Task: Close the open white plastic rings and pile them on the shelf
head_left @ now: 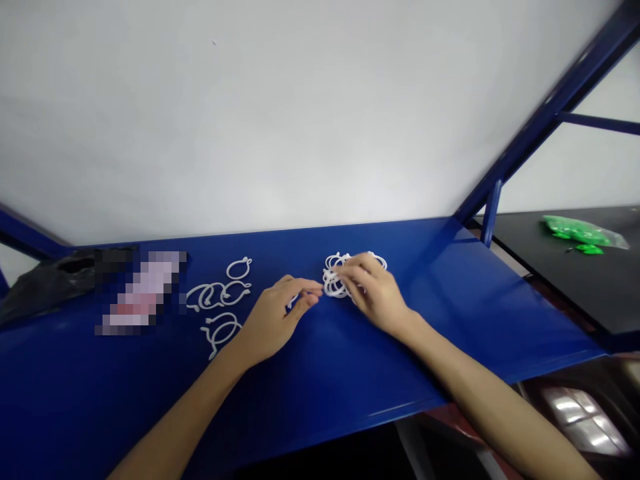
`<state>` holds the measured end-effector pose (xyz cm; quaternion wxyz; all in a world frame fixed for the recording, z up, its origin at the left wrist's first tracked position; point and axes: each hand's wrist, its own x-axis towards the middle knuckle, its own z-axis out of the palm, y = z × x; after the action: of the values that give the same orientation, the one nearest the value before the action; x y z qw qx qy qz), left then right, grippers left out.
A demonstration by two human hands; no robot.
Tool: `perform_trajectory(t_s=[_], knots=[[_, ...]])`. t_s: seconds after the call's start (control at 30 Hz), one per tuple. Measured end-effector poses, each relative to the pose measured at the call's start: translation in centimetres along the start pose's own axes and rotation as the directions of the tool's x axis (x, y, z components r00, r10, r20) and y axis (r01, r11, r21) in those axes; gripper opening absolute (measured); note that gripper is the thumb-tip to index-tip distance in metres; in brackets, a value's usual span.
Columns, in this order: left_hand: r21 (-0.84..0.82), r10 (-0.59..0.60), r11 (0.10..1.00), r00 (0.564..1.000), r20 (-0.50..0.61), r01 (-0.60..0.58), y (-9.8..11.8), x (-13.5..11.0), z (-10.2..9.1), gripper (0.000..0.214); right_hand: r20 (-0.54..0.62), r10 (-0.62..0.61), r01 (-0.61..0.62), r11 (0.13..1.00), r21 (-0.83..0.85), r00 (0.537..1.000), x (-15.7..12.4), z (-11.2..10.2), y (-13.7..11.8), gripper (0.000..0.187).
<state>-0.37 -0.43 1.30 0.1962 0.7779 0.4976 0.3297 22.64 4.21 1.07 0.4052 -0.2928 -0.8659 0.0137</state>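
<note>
Apparently, green pieces (575, 231) in bag (618, 239), rings (334, 288) by right hand (376, 292)

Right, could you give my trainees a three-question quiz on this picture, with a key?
1. True or false: the right hand is at the clustered white plastic rings.
2. Which colour is the tabletop beneath both hands?
A) red
B) blue
C) yellow
3. Fill in: the side table bearing a clear plastic bag of green items is coloured ____.

Key: 1. true; 2. B; 3. black
</note>
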Motion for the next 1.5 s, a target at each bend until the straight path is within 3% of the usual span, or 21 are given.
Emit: perform_trajectory(t_s=[0.1,0.2,0.33,0.57,0.8,0.93,1.07,1.17,1.27,1.4,1.5], knots=[[0.268,0.021,0.964,0.998,-0.055,-0.006,-1.8,0.1,-0.6,0.029,-0.067,0.255,-0.263,0.949,-0.172,0.965,0.1,-1.3,3.1,0.022],[0.421,-0.052,0.906,0.999,0.015,0.041,-3.7,0.1,-1.2,0.041,0.112,0.432,-0.391,0.881,-0.268,0.895,-0.1,-2.9,5.8,0.024],[0.460,-0.138,0.884,0.987,0.087,0.083,-5.0,0.0,-1.4,0.038,0.280,0.485,-0.405,0.864,-0.298,0.829,-0.1,-4.3,7.0,0.017],[0.468,-0.165,0.874,0.986,0.036,0.129,-5.5,0.3,-1.0,0.021,0.393,0.481,-0.348,0.864,-0.363,0.784,-0.4,-4.1,6.8,0.021],[0.449,-0.157,0.884,0.987,0.018,0.132,-5.5,0.2,-0.8,0.022,0.343,0.451,-0.336,0.876,-0.345,0.824,-0.3,-4.2,6.6,0.022],[0.438,-0.102,0.895,0.995,0.013,0.086,-5.1,0.3,-0.6,0.022,0.254,0.413,-0.329,0.891,-0.314,0.875,-0.2,-3.9,6.0,0.022],[0.340,-0.057,0.937,0.996,-0.074,0.079,-3.8,0.4,-0.5,0.018,0.146,0.270,-0.238,0.950,-0.202,0.952,0.0,-2.7,3.8,0.023],[0.171,-0.112,0.977,0.991,-0.076,0.124,-2.5,0.4,-0.8,0.020,0.171,0.080,-0.076,0.997,-0.026,0.982,-0.1,-1.5,1.2,0.024],[-0.007,-0.199,0.980,0.980,0.026,0.199,-1.5,0.2,-1.1,0.025,0.242,-0.081,0.041,0.985,0.168,0.967,-0.4,-0.2,-1.1,0.027],[-0.215,-0.194,0.945,0.951,0.241,0.247,-1.0,0.0,-0.8,0.030,0.207,-0.101,0.025,0.940,0.341,0.973,-0.6,0.8,-2.5,0.019],[-0.271,-0.171,0.925,0.930,0.327,0.265,-1.0,-0.1,-0.3,0.028,0.145,-0.086,0.015,0.901,0.434,0.986,-0.6,1.1,-2.6,0.010]])
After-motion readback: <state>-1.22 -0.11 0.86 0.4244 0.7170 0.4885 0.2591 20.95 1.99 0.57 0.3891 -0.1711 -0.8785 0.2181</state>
